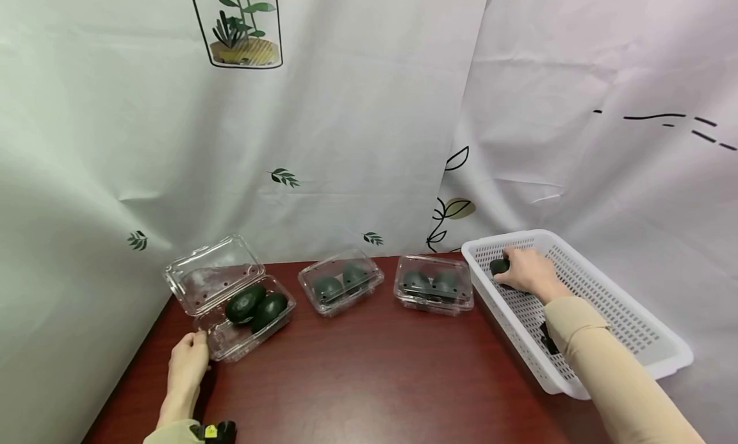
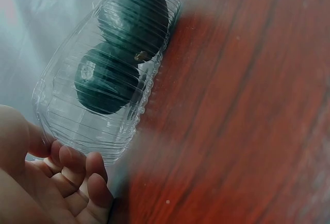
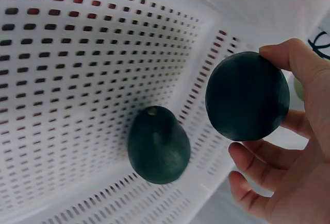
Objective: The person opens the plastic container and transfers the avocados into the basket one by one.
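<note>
In the head view, an open clear plastic clamshell box [image 1: 230, 348] stands at the left with two dark green avocados [image 1: 268, 312] inside. My left hand [image 1: 189, 361] pinches the near left end of this box. The left wrist view shows thumb and curled fingertips [image 2: 72, 158] at the corner of its ribbed wall. On the right, my right hand [image 1: 527, 272] is inside a white perforated basket [image 1: 628, 303]. It grips an avocado [image 3: 247, 96] between thumb and fingers, held up from the basket floor. Another avocado [image 3: 159, 145] lies in the basket's corner below it.
Two closed clamshell boxes, one at the middle [image 1: 340, 284] and one further right [image 1: 434, 285], each hold two avocados. They stand near the back edge of the red-brown table [image 1: 369, 380]. A printed white curtain [image 1: 357, 123] hangs right behind.
</note>
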The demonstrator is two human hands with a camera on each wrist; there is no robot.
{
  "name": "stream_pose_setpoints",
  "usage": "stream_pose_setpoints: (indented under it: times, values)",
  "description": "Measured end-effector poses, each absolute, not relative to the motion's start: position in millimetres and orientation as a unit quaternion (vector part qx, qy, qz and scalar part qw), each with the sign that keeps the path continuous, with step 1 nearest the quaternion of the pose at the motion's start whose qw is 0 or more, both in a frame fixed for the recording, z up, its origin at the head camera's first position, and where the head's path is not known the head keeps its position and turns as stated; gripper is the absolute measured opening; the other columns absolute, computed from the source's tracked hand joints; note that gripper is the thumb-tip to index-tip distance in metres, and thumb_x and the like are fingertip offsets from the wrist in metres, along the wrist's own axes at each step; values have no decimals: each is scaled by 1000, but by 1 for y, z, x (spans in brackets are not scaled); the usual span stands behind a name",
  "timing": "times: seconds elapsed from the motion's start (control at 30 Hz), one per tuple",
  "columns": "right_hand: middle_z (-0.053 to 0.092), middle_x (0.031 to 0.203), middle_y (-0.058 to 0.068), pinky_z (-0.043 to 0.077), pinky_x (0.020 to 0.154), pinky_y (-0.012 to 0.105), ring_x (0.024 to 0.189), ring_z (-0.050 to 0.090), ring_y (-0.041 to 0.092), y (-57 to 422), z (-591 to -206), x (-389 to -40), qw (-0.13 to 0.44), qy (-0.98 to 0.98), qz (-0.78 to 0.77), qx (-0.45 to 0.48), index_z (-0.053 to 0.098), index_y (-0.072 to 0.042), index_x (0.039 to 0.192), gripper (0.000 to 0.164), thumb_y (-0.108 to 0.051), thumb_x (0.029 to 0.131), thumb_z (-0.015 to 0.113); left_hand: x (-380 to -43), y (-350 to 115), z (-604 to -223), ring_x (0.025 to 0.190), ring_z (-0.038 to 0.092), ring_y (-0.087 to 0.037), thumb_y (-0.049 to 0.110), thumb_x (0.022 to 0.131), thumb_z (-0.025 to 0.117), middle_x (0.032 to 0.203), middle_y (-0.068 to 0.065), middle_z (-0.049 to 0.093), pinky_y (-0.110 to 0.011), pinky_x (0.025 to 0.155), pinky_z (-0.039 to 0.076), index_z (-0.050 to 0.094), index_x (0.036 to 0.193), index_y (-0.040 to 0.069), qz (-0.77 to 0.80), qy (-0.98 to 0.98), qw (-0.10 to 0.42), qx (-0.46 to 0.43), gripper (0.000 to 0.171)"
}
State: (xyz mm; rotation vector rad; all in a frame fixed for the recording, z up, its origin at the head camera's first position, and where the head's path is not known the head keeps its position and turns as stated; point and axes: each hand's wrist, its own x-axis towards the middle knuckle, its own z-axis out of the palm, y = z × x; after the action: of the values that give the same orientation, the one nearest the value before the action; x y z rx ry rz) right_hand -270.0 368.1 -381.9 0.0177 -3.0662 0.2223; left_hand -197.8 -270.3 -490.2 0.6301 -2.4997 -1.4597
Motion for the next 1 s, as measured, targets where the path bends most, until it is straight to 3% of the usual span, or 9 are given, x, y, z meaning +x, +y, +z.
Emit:
stream_pose_setpoints:
  times: [0.17, 0.4, 0.67, 1.0]
  values:
    - [60, 88, 20, 41, 52, 46, 73, 57, 34, 367, -392, -270, 18, -997, 73, 6, 57, -3, 109, 55, -41, 75, 75, -198, -270, -489, 66, 49, -22, 33, 104, 27, 81, -15, 49, -32, 56, 43, 50, 94, -3, -494, -839, 93, 208, 44]
    - [61, 102, 30, 44, 60, 59, 89, 60, 50, 367, -404, -268, 6, -998, 66, 10, 57, -1, 116, 66, -52, 77, 72, -197, -269, -490, 65, 49, -22, 32, 104, 27, 79, -14, 49, -32, 56, 42, 50, 90, -2, -491, -839, 95, 213, 43]
    - [62, 100, 26, 44, 60, 58, 85, 60, 45, 369, -415, -270, -2, -998, 63, 7, 59, -2, 114, 61, -50, 79, 70, -196, -269, -488, 62, 49, -21, 32, 104, 27, 68, -9, 46, -31, 56, 43, 48, 86, 0, -488, -840, 103, 212, 43]
    - [59, 111, 31, 45, 65, 62, 92, 59, 49, 369, -417, -268, -10, -998, 68, 7, 55, 2, 126, 70, -51, 82, 68, -196, -270, -490, 65, 49, -22, 33, 104, 26, 77, -13, 48, -33, 56, 42, 49, 92, -2, -489, -841, 96, 210, 44]
